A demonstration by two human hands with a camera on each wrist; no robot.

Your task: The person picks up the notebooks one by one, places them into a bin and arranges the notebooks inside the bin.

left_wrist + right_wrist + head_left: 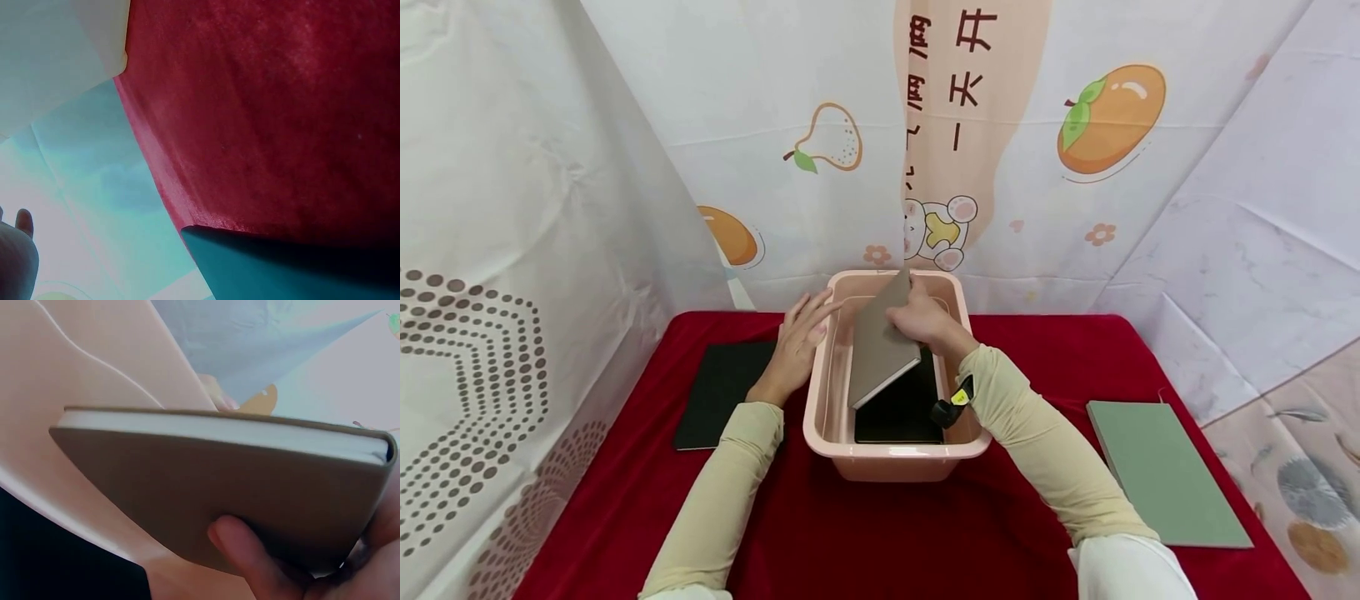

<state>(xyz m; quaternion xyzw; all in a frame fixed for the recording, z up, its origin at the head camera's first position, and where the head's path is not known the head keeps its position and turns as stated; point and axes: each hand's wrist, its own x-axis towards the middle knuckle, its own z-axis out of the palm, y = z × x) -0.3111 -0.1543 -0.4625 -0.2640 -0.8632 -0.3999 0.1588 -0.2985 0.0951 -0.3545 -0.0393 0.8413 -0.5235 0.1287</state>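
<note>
A pink plastic basin stands at the middle of the table. My right hand grips a taupe hardcover notebook, tilted inside the basin; in the right wrist view the thumb lies on the cover of the notebook and its white page edges show. Beneath it, a black notebook lies on the basin floor, partly covered. At the basin's left rim is my left hand, fingers extended and holding nothing. Only a small part of the left hand shows in the left wrist view.
Another black notebook lies left of the basin, partly hidden by the left arm. A green notebook lies on the right side of the red tablecloth. A printed curtain hangs behind the table.
</note>
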